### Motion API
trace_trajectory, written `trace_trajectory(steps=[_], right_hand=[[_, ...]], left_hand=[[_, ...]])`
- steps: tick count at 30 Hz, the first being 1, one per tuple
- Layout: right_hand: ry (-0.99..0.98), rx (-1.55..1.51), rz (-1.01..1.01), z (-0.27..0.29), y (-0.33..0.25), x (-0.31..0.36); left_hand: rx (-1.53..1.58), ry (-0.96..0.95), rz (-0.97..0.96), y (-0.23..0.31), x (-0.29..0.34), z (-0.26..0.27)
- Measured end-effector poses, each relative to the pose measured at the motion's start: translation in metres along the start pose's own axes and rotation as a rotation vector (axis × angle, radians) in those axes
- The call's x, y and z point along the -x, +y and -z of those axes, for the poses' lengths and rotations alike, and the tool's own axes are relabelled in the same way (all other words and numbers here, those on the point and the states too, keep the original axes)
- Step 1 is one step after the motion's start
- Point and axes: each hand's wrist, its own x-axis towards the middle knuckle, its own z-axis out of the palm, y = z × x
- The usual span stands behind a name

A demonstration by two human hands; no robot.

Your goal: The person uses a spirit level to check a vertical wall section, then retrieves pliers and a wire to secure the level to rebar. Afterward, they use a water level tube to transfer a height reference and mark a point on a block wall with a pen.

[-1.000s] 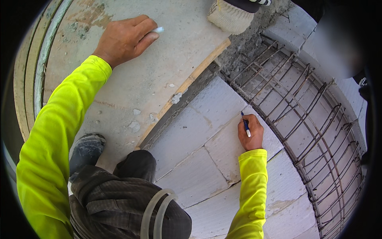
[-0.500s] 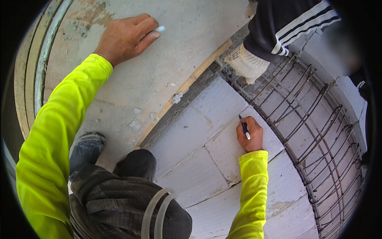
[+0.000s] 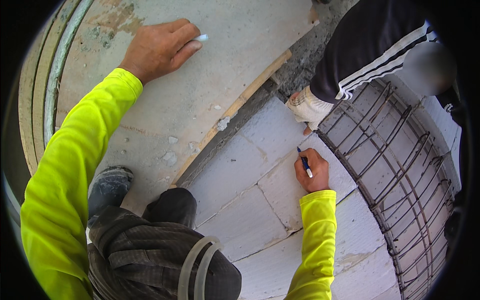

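Observation:
My right hand (image 3: 313,171) is closed around a blue pen with a white end (image 3: 305,164). It rests over the pale, light-grey blocks (image 3: 278,183), and the pen's dark tip is at a block's surface near a seam. At the upper left, my left hand (image 3: 159,47) is closed on a short pale-blue stub (image 3: 201,38), most of which its fingers hide. That hand is over the dusty board (image 3: 165,105). Just beyond my right hand, a co-worker's gloved hand (image 3: 308,107) reaches down onto the blocks, its bare fingertips showing.
A rebar mesh (image 3: 387,150) curves along the right side of the blocks. A wooden strip (image 3: 245,95) edges the board, with a gap beside the blocks. My boot (image 3: 111,187) stands on the board at lower left, near loose mortar lumps (image 3: 170,158).
The co-worker's gloved hand has come down and nearer, from above the rebar onto the block's edge. My right hand and pen have shifted slightly left. My left hand stays put.

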Motion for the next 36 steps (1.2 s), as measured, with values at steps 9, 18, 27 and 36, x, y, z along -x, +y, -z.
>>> trace_trajectory(steps=[9, 18, 27, 36], right_hand=[[0.250, 0.089, -0.085, -0.007, 0.006, -0.007], [0.204, 0.046, -0.112, -0.006, 0.004, -0.006], [0.099, -0.024, -0.077, -0.004, -0.003, -0.001], [0.097, -0.035, -0.044, -0.008, -0.003, 0.004]], left_hand=[[0.005, -0.007, 0.003, 0.001, 0.000, 0.001], [0.008, 0.005, 0.004, 0.002, -0.001, 0.002], [0.009, -0.005, 0.005, 0.001, 0.000, 0.001], [-0.023, -0.020, 0.011, 0.001, 0.001, -0.001]])
